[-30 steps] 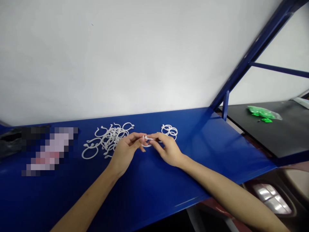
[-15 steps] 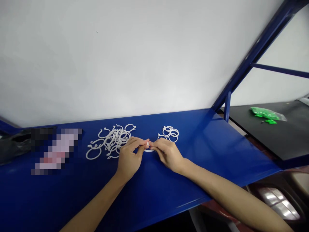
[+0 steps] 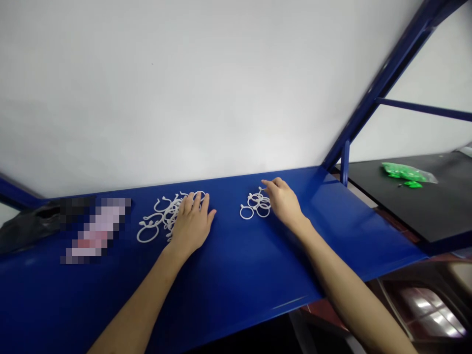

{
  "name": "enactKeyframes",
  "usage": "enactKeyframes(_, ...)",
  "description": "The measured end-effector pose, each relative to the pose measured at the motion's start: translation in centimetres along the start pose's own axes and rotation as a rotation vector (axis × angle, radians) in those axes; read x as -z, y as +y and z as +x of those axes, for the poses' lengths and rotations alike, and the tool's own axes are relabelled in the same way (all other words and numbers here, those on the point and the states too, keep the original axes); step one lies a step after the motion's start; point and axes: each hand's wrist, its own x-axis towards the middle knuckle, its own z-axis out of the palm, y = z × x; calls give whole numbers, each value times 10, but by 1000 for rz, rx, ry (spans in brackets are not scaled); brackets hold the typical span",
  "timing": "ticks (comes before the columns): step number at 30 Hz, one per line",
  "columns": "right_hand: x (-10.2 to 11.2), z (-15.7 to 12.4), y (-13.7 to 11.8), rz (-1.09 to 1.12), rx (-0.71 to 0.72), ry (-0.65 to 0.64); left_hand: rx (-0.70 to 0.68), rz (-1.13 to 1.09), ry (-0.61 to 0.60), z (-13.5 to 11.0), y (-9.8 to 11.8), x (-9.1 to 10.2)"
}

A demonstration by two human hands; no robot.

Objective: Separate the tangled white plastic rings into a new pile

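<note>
Flatly, the left hand [image 3: 191, 223] lies open, fingers on the loose pile of white plastic open rings [image 3: 162, 216] on the blue metal desk [image 3: 236, 265]; the right hand [image 3: 285, 202], fingers relaxed, touches the small cluster of closed white plastic rings [image 3: 254, 205].

Bright, even, diffuse illumination, brightest on the plain white wall [image 3: 184, 88]. The glossy blue metal shelf surface [image 3: 239, 275] carries a soft pale sheen toward its right end and a thin bright glint near its front edge. Shadows beneath the forearms are faint and soft-edged. Wide-angle distortion slants the blue metal frame post [image 3: 383, 78]. A blocky pixelated patch [image 3: 96, 228] obscures one area at left.
</note>
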Motion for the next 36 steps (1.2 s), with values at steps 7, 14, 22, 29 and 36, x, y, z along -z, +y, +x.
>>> enactKeyframes(7,7,5,8,60,-24,-139,-130,-1,-31,0,7,-1)
enactKeyframes(14,-2,-1,-7,175,145,-192,-182,-162,-56,1,21,6)
enactKeyframes(22,-5,-8,-28,209,260,-63,148,-695,7,-1,32,26)
enactKeyframes(29,-1,-22,-57,638,319,-181,378,-1303,-248,-6,36,33)
enactKeyframes(36,-11,-32,-69,797,229,-106,516,-1308,-172,-5,40,36)
